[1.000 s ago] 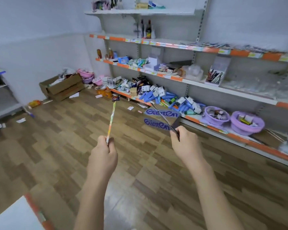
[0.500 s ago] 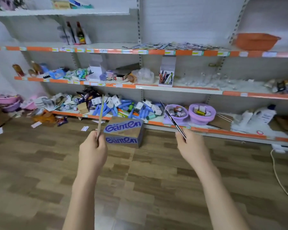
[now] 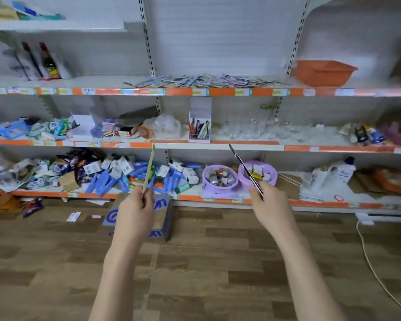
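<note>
Left hand: left hand (image 3: 134, 214), fingers curled, pinching the lower end of the pale strip; it covers much of the near face of the cardboard box (image 3: 166, 218).
Pale strip: pale strip (image 3: 149, 167), thin and flat, seen edge-on; rises almost upright from the left hand's fingertips, above the box, tip leaning slightly right. Kind of item cannot be told.
Right hand: right hand (image 3: 270, 205), fingers curled, gripping the lower end of the dark strip; right of the box and apart from it.
Dark strip: dark strip (image 3: 244, 169), thin and flat, edge-on; slants up and to the left from the right hand, toward the space above the box. The two strips are well apart.
Cardboard box: brown, blue lettering, standing on the wood-pattern floor (image 3: 218, 262) just before the bottom shelf.
Purple bowls: left bowl (image 3: 219, 179) and right bowl (image 3: 272, 174), on the bottom shelf right of the box, filled with small items; the dark strip crosses in front of the right bowl.
Blue packs: blue packs (image 3: 107, 184), heaped on the bottom shelf left of the box.
Pen display: pen display (image 3: 199, 128), one shelf up, above and right of the box.
Orange basin: orange basin (image 3: 322, 72), two shelves up, far right of the box.
White bottle: white bottle (image 3: 342, 172), bottom shelf, far right of the box.
White cable: white cable (image 3: 375, 274), on the floor far right of the box.
</note>
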Motion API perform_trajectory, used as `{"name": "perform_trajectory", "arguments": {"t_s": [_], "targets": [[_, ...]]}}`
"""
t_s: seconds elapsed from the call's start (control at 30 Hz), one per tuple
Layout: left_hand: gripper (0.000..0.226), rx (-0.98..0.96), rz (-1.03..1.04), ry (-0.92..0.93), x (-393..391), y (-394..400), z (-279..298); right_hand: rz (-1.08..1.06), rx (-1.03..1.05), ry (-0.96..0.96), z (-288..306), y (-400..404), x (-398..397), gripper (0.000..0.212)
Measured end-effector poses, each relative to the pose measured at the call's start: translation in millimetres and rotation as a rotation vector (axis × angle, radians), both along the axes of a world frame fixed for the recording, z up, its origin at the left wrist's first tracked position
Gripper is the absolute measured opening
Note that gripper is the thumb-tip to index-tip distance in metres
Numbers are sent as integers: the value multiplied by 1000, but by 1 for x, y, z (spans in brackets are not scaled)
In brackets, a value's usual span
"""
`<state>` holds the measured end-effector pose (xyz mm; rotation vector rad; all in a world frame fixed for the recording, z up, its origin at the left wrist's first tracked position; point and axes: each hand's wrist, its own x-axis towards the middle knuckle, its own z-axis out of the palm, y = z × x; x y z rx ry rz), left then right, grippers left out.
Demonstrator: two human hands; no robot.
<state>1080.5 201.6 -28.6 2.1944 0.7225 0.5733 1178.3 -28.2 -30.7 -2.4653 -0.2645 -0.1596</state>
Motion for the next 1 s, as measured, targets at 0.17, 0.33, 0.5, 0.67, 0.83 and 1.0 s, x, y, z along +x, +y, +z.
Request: {"name": "perform_trajectory", "arguments": {"t_s": [0.17,0.33,0.5,0.67,0.83,1.0], "targets": [[32,81,-5,-59,71,3,12,-9,13,-49,13,9,89,27],[29,79,4,-49,135,15,14,33,50,-71,10,30,155,26],[30,33,-27,-56,219,35,10,8,68,-32,3,50,229,24],[32,-1,-82,-81,311,53,25,-59,77,-73,13,64,309,27],[35,2,-151,-154,399,52,40,-99,55,-140,21,63,375,27],[28,33,-229,-103,471,35,28,-177,30,-79,10,38,434,28]]}}
